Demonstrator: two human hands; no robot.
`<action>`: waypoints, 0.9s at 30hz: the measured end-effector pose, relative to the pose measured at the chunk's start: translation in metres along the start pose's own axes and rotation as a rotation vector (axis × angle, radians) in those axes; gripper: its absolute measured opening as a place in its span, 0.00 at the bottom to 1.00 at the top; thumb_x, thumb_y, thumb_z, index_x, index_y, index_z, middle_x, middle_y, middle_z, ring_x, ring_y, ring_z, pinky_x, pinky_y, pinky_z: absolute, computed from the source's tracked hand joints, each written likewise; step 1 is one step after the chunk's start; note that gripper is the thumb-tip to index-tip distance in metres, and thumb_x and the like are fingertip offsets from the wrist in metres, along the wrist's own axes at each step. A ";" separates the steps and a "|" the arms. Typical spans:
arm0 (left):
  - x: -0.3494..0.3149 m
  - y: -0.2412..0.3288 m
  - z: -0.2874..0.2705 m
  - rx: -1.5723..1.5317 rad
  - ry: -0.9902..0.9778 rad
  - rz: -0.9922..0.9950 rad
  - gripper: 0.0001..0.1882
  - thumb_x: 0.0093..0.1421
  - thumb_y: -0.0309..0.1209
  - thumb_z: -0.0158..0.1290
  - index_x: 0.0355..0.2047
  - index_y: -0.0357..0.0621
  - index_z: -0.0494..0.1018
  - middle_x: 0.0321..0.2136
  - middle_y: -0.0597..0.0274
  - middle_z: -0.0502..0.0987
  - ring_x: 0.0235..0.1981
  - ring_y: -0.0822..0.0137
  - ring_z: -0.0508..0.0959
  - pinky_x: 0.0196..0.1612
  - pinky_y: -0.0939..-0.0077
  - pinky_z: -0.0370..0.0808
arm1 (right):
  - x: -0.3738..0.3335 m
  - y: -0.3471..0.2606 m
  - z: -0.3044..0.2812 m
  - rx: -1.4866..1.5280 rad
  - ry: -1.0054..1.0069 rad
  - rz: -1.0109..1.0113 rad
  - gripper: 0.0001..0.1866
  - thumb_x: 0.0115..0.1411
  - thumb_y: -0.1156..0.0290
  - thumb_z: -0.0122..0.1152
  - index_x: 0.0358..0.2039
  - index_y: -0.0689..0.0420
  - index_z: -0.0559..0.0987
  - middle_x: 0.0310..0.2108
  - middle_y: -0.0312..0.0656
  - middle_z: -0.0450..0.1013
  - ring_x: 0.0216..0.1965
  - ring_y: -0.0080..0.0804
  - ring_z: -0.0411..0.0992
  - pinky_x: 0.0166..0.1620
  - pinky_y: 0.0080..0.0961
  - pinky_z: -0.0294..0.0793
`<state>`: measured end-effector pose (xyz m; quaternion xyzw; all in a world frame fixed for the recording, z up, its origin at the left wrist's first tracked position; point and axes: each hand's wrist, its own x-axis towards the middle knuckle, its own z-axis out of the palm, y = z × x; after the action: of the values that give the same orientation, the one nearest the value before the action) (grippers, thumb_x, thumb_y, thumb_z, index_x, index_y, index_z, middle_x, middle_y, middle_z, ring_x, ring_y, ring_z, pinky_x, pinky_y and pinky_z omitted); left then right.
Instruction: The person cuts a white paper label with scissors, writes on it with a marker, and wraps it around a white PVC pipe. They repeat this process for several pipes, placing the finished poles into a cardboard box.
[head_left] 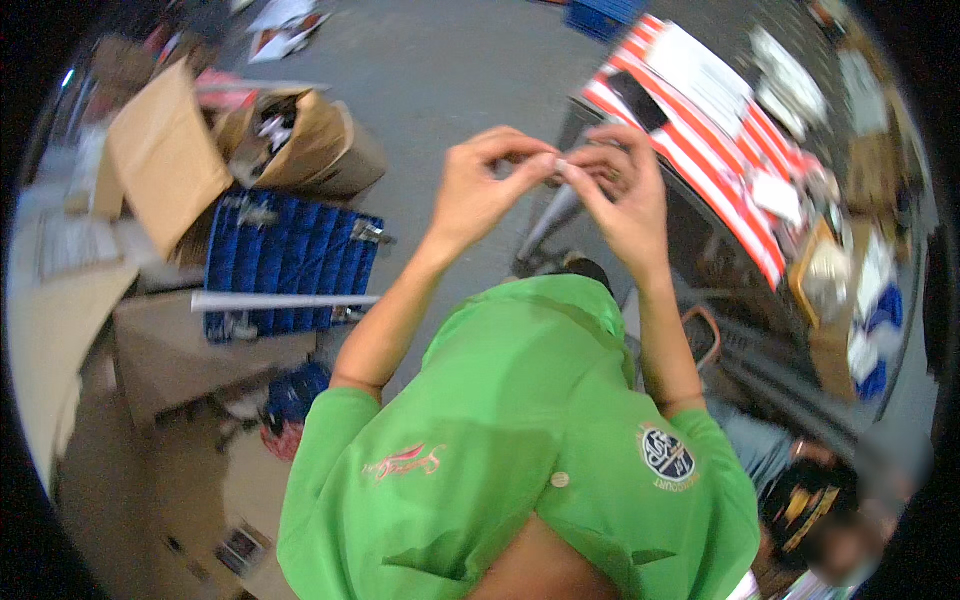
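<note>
Both of my hands are raised ahead of me, their fingertips meeting over the grey floor. My left hand [487,180] pinches with thumb and forefinger at a tiny whitish piece [561,166], too small and blurred to name. From the other side my right hand [625,185] closes thumb and fingers on the same piece. Just right of my hands is a table [690,195] with a red-and-white striped cloth [752,228]. A dark phone-like slab [637,100] and white paper sheets [698,75] lie on that cloth.
To the left, a blue ribbed panel with metal clips [285,255] lies beside an open brown paper bag [315,145] and a cardboard flap [168,160]. A thin white strip [280,301] crosses the panel. Another person [810,500] is at the lower right.
</note>
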<state>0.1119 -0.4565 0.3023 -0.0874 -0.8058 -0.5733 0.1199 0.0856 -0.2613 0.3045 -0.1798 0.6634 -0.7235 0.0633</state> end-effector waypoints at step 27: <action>-0.287 -0.233 -0.300 -0.539 1.328 -0.861 0.14 0.70 0.35 0.58 0.48 0.36 0.79 0.38 0.60 0.85 0.28 0.79 0.75 0.31 0.84 0.70 | 0.388 0.450 0.660 -0.476 -0.559 0.046 0.19 0.59 0.64 0.67 0.48 0.60 0.78 0.32 0.44 0.81 0.28 0.32 0.80 0.34 0.32 0.80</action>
<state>0.3493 -0.8173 0.1019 0.5586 -0.3656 -0.6744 0.3153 -0.1134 -1.0582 -0.0329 -0.3651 0.7742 -0.4704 0.2146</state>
